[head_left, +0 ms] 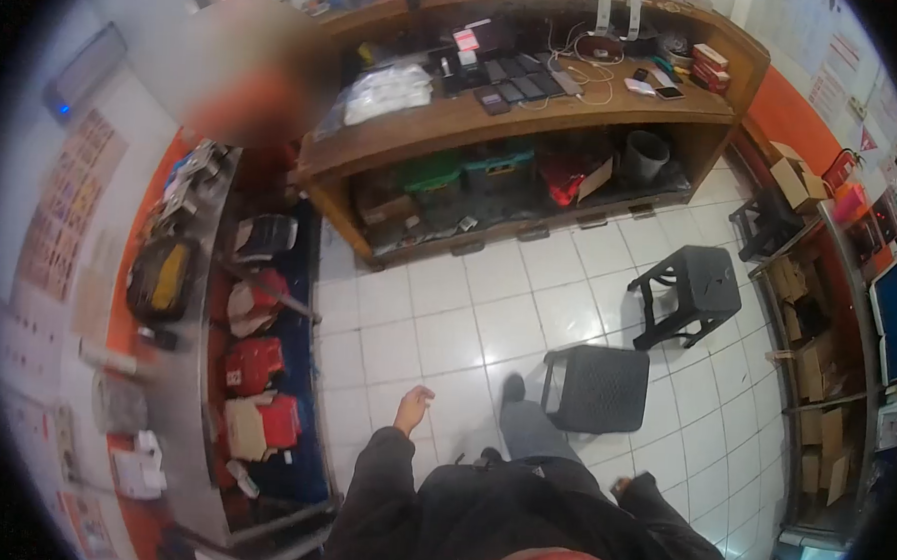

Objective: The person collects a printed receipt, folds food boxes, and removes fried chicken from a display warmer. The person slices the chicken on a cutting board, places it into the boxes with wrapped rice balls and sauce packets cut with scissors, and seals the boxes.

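Note:
My left hand (415, 407) hangs over the white tile floor (422, 324), its fingers loosely bent and slightly apart, with nothing seen in it. My right hand (621, 486) shows only in small part beyond the dark sleeve, low on the right; its fingers are hard to make out. Nearest to it stands a black plastic stool (598, 389), just beyond my leg. A second black stool (696, 291) is farther off to the right. Neither hand touches a stool.
A curved wooden counter (536, 119) ahead holds several phones (527, 78), cables and a plastic bag (389, 92). On the left, a metal counter (191, 389) bears a black-and-yellow case (163, 280). Shelves with cardboard boxes (817, 371) line the right. A blurred person (262, 92) is at upper left.

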{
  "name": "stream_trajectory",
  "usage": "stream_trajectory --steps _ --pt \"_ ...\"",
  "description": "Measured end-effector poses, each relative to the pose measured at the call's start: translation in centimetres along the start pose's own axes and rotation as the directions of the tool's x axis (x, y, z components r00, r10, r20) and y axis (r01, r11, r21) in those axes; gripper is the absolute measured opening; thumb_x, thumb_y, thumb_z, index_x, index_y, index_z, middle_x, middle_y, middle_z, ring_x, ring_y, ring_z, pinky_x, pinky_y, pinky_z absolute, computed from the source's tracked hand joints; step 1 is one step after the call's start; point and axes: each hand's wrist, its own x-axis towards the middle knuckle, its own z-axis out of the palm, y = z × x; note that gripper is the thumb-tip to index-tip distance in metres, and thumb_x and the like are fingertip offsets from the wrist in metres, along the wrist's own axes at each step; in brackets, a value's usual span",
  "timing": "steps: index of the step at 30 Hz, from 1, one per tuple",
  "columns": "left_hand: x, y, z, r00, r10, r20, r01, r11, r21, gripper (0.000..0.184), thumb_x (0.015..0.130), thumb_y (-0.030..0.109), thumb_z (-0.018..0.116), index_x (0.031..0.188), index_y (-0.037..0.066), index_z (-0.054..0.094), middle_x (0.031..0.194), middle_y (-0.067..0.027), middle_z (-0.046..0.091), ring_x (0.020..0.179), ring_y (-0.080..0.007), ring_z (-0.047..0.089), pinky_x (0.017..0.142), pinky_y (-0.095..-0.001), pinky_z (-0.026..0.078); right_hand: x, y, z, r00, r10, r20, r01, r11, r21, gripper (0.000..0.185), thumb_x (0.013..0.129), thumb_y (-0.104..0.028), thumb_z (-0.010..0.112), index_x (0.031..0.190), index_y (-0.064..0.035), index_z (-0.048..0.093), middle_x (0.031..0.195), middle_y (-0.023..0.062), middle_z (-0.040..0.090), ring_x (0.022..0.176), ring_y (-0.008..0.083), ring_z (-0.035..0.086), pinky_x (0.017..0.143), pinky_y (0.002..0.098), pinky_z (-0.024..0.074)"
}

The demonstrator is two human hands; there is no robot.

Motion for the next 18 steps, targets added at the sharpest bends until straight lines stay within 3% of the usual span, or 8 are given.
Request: stream_trajectory --steps 1,2,5,8,12,14,16,18 --pt "4.9 1.0 0.4 0.998 0.041 0.043 -0.043 0.998 0.047 0.021 0.090 0.005 0.039 0.091 -0.001 0.059 0.093 -0.0131 0.064 0.089 -0.0207 0.062 0.074 -0.0318 0.053 0.2 1.5 -2.4 0.943 -0.223 0.246 0.318 0.819 -0.477 0.031 0.080 -0.039 0.055 0.101 -0.0205 0.067 0.101 0.0061 0.066 0.096 0.0264 0.063 0.077 0.0425 0.0501" --pt "9.2 2.6 0.9 0.997 0.038 0.061 -0.040 0.999 0.032 0.021 0.090 0.005 0.039 0.091 -0.001 0.059 0.093 -0.0131 0.064 0.089 -0.0207 0.062 0.074 -0.0318 0.053 3.4 6.1 3.0 0.995 -0.102 -0.002 0.096 0.950 -0.295 0.036 0.076 -0.047 0.057 0.100 -0.0220 0.067 0.101 0.0048 0.066 0.100 0.0260 0.060 0.080 0.0414 0.0485" --pt "21.3 9.0 2.4 0.978 0.160 0.137 -0.147 0.984 -0.102 0.018 0.092 0.012 0.042 0.092 0.002 0.057 0.099 -0.0117 0.064 0.093 -0.0214 0.062 0.076 -0.0325 0.052 5.9 5.2 -5.8 0.974 0.201 0.101 -0.205 0.978 0.034 0.036 0.077 -0.043 0.059 0.097 -0.0139 0.067 0.099 0.0109 0.065 0.095 0.0301 0.061 0.076 0.0432 0.0486" --pt "28.2 17.1 2.5 0.976 -0.143 0.165 0.206 0.855 -0.475 0.020 0.092 0.018 0.043 0.098 0.005 0.056 0.107 -0.0107 0.063 0.096 -0.0228 0.061 0.077 -0.0343 0.051 13.6 1.1 -13.7 0.976 0.214 0.041 -0.218 0.957 0.191 0.038 0.079 -0.040 0.060 0.094 -0.0059 0.066 0.098 0.0170 0.065 0.091 0.0341 0.061 0.072 0.0450 0.0488" --pt "37.0 23.8 -2.2 0.988 0.018 0.156 0.074 0.820 -0.567 0.027 0.095 0.026 0.041 0.106 0.006 0.055 0.113 -0.0097 0.060 0.097 -0.0235 0.061 0.078 -0.0354 0.050 27.9 -11.4 -29.4 0.923 -0.229 -0.308 0.262 0.963 0.069 0.035 0.083 -0.034 0.056 0.082 -0.0004 0.066 0.077 0.0183 0.065 0.073 0.0345 0.063 0.069 0.0438 0.0480" --pt "42.0 25.3 -5.3 0.991 0.048 0.121 0.052 0.706 -0.706 0.032 0.095 0.031 0.043 0.108 0.005 0.055 0.113 -0.0104 0.060 0.097 -0.0230 0.061 0.079 -0.0349 0.050 31.8 -19.2 -41.1 0.889 -0.266 -0.372 0.388 0.870 0.305 0.026 0.083 -0.027 0.055 0.078 -0.0035 0.066 0.082 0.0190 0.063 0.078 0.0380 0.059 0.073 0.0425 0.0471" --pt "47.4 26.6 -7.7 0.995 0.013 0.095 0.070 0.579 -0.812 0.035 0.095 0.034 0.044 0.109 0.004 0.055 0.112 -0.0108 0.060 0.097 -0.0225 0.061 0.079 -0.0342 0.050 35.6 -25.2 -49.9 0.526 -0.498 -0.689 0.690 0.724 0.003 0.020 0.085 -0.020 0.056 0.084 -0.0024 0.066 0.087 0.0152 0.064 0.076 0.0333 0.059 0.070 0.0392 0.0466" --pt "51.4 28.3 -10.4 0.990 0.019 -0.139 -0.119 0.639 -0.760 0.037 0.094 0.034 0.047 0.113 0.003 0.055 0.110 -0.0114 0.061 0.097 -0.0212 0.061 0.080 -0.0332 0.050 37.0 -30.4 -58.7 0.686 -0.381 -0.620 0.634 0.731 0.252 0.015 0.083 -0.015 0.059 0.088 -0.0030 0.066 0.084 0.0133 0.065 0.073 0.0272 0.060 0.067 0.0347 0.0472"
